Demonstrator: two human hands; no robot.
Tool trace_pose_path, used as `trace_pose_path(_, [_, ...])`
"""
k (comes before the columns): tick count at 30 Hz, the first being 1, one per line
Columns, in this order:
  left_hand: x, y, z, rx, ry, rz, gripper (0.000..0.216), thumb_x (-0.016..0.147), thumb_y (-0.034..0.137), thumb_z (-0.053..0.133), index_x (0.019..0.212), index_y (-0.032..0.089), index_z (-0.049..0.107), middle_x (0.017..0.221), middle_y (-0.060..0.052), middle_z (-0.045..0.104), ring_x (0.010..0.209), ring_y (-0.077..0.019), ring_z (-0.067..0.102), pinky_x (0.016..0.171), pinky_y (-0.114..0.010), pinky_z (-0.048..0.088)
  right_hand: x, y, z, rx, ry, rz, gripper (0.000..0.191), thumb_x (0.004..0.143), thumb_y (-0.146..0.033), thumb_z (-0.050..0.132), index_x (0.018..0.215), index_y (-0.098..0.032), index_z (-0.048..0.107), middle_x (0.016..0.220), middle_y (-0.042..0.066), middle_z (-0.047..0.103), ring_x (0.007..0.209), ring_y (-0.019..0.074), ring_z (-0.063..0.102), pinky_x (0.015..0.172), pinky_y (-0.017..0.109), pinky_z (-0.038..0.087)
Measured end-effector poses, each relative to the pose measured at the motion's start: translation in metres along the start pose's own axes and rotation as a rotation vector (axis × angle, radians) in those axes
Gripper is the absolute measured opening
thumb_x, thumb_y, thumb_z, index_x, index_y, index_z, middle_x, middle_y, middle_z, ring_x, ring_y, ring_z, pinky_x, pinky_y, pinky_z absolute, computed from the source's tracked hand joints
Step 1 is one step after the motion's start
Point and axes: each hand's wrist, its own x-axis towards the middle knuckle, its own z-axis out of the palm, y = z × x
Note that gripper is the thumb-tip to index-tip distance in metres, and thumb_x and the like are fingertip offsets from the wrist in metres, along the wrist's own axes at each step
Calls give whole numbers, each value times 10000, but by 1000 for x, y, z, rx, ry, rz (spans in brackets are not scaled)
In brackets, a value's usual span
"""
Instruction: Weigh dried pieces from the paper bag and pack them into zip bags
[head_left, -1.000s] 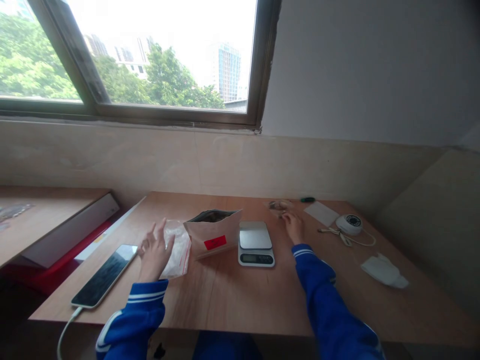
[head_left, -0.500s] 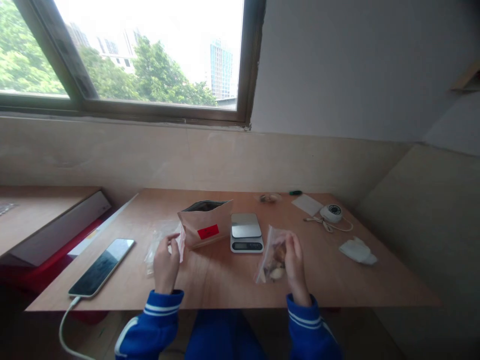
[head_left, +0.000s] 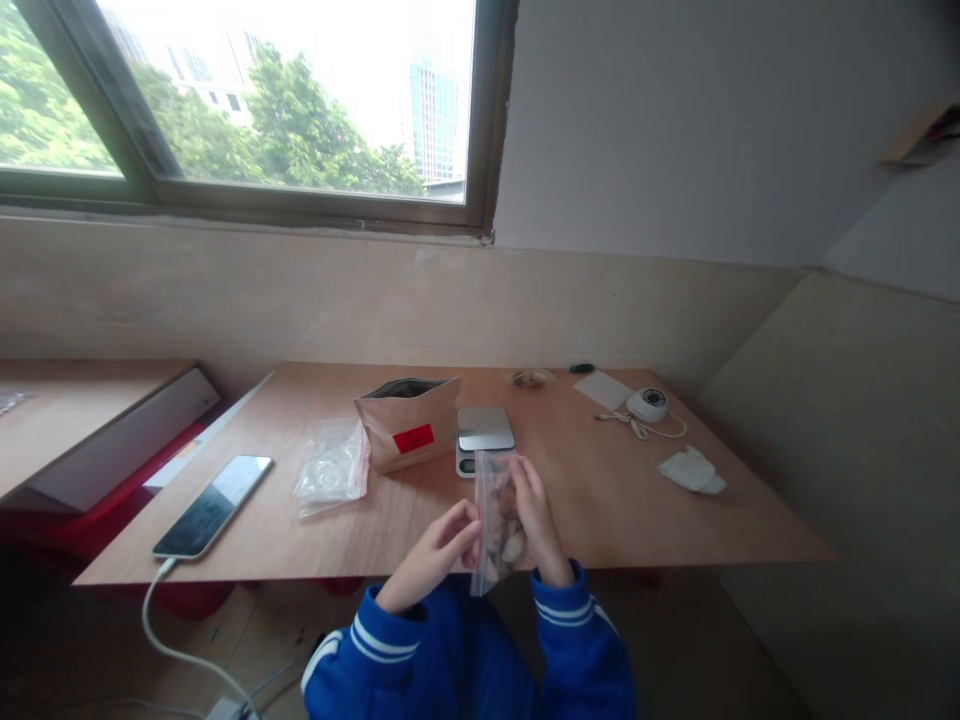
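Observation:
Both hands hold a small clear plastic bag [head_left: 498, 528] with brown and pale pieces inside, raised upright over the near edge of the wooden table [head_left: 615, 520]. My right hand [head_left: 538, 522] grips its right side. My left hand [head_left: 439, 545] pinches its left edge. Just behind the bag stands a small digital scale [head_left: 484, 430] with a steel top. Left of the scale sits an open brown paper pouch [head_left: 409, 432] with a red label.
A stack of empty clear bags [head_left: 333, 470] lies left of the pouch, and a phone [head_left: 214, 502] on a white cable lies further left. At the back right are a white round device [head_left: 647, 404], a card [head_left: 604, 388], crumpled tissue [head_left: 691, 470] and a small filled bag [head_left: 529, 378].
My right hand fetched the filled bag from the back of the table and drew it to the near edge. My left hand left the empty bags and took hold of its left edge.

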Motion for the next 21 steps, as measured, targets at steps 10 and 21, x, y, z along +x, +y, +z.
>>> trace_pose_path(10, [7,-16,6,-17,417,179,305,810,448,556,689,187,457,588,46,436,567,-99,435,569,-223,365,-13,14,14,-284,31,-209,268,841,-400,513,1022,-202,509,1053,101,597,924,207,596,808,358,499])
trace_pose_path(21, [13,-18,0,-77,542,204,362,783,454,593,618,172,436,564,55,415,553,-82,399,547,-212,327,-29,-9,21,-333,-378,-226,155,792,-330,607,728,-190,624,701,9,665,658,161,639,642,269,512])
